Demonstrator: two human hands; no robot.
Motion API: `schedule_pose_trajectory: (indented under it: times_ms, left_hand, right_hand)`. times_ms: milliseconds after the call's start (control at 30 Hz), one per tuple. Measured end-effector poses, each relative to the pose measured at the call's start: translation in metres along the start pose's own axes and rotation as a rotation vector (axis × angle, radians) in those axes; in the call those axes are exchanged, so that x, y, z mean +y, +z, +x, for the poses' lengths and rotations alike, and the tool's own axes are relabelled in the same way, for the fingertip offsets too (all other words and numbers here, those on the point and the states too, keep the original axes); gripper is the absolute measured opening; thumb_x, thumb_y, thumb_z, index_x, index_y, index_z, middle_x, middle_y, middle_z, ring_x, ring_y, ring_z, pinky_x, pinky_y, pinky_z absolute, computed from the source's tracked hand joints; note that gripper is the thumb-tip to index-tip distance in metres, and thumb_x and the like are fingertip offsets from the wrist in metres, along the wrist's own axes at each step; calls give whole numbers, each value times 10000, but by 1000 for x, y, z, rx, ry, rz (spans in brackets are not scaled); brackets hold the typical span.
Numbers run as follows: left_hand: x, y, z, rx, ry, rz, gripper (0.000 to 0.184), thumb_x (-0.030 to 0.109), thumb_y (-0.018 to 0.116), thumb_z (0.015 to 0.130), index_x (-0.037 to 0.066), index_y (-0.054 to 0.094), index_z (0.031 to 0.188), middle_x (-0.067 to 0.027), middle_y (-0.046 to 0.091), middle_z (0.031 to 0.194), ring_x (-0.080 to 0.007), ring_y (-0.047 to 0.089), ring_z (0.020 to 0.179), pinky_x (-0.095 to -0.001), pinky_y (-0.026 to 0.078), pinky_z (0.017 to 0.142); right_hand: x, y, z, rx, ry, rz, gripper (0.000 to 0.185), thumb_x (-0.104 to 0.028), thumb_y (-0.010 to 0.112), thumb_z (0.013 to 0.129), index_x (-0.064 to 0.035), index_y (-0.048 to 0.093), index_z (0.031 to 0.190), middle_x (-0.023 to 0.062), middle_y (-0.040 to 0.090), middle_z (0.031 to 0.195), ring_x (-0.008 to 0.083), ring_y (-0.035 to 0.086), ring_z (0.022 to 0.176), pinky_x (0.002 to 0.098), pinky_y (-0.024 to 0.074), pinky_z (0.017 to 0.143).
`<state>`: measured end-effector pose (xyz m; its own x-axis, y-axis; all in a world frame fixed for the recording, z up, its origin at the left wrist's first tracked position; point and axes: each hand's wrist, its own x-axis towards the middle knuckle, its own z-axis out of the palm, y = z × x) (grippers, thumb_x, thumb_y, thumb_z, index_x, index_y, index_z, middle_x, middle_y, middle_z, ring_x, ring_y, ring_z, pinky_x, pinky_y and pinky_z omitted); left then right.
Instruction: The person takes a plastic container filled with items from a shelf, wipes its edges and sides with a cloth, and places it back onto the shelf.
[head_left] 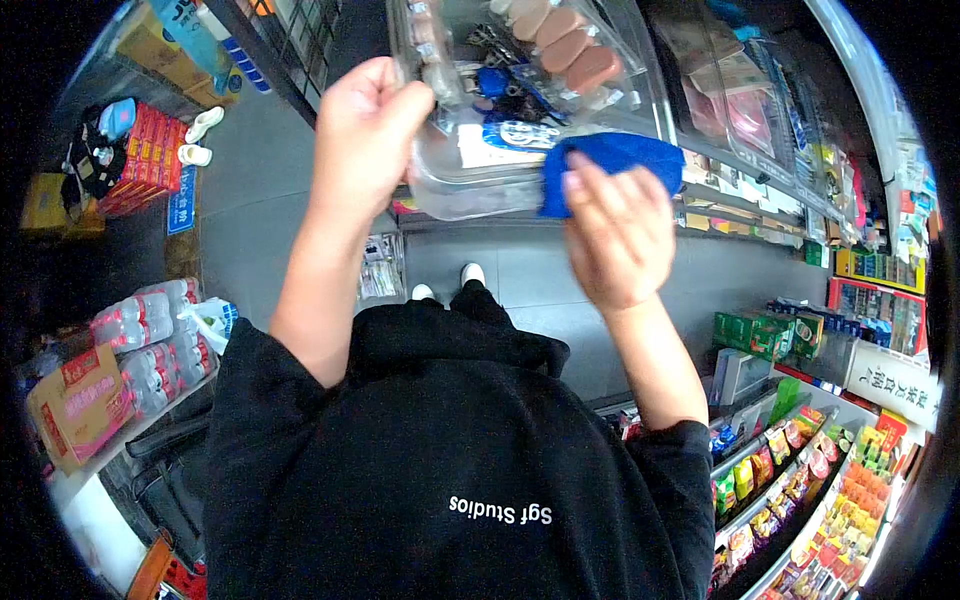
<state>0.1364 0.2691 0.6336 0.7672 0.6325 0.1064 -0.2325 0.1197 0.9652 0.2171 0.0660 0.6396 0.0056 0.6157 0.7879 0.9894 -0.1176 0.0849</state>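
A clear plastic container is at the top centre, with brown and beige oval items, a blue object and small dark pieces inside. My left hand is closed around its left rim. Against the near right corner lies a blue cloth, held under the fingers of my right hand. That hand is slightly blurred, and its fingertips are partly lost against the cloth.
Shelves with packaged goods run along the right. Snack racks stand at the lower right. Bottle packs and a cardboard box are at the left, with red boxes further up. Grey floor shows between.
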Motion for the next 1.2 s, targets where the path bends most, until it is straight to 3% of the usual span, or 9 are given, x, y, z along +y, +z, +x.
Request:
schedule_pose_trajectory:
  times_ms: [200,400,500,533,700,767,867,1100,1200]
  left_hand:
    - [6,12,-6,-5,28,-20,219,26,542,745,85,407,583,71,406,572,-16,347,531,-193,287,477]
    - [-3,17,-2,-43,74,16,234,56,569,752,84,409,584,80,394,574,-14,333,537,-192,279,476]
    - [-1,22,-7,-62,-26,-24,210,84,564,769,84,430,608,23,478,525,-45,448,428,-196,367,382]
    - [5,25,-11,-58,-113,-47,142,83,540,778,80,468,656,18,480,521,-48,410,383,-197,328,341]
    - [4,30,-13,-81,-93,-54,172,79,549,778,57,461,631,-27,522,515,-90,513,393,-215,406,341]
    - [7,33,-15,-16,-85,-82,120,66,524,774,68,476,664,18,500,556,-39,437,434,-189,346,382]
    - [-12,31,-12,-65,37,12,71,43,530,765,54,520,695,35,517,642,-27,460,598,-192,380,549]
    - [-7,31,-9,-138,-41,-40,103,56,560,764,55,521,669,17,530,625,-46,476,569,-177,379,535]
    - [1,32,-11,-121,-88,-75,141,71,562,776,54,503,649,-13,516,550,-81,473,449,-207,403,436]
  right_hand:
    - [-44,35,37,82,-95,196,140,-37,636,643,14,641,773,123,628,905,188,568,704,325,454,656]
    - [-39,24,42,14,-118,111,181,-84,601,664,4,631,818,113,628,935,242,606,832,335,468,678]
    - [-25,12,20,-41,-129,73,188,-104,579,687,-10,628,842,114,619,1011,250,594,927,372,457,771]
    - [-20,7,13,-43,-118,48,173,-88,575,689,-11,636,831,113,628,997,256,596,942,376,456,788]
    - [-18,-2,13,-47,-114,-21,128,-96,592,700,-16,625,795,104,633,977,245,596,924,336,436,705]
    - [-23,7,20,-1,-138,-61,123,-93,596,702,-15,621,794,104,632,974,244,597,911,331,438,692]
    - [-31,21,27,36,-128,-31,155,-99,602,694,-6,615,817,118,618,1001,246,594,895,334,443,676]
    - [-26,9,24,-50,-146,-68,183,-129,569,702,-40,641,845,85,615,1040,237,580,944,336,412,706]
    - [-22,-11,10,-82,-127,-25,157,-114,578,698,-31,657,804,73,638,987,212,593,927,318,401,689]
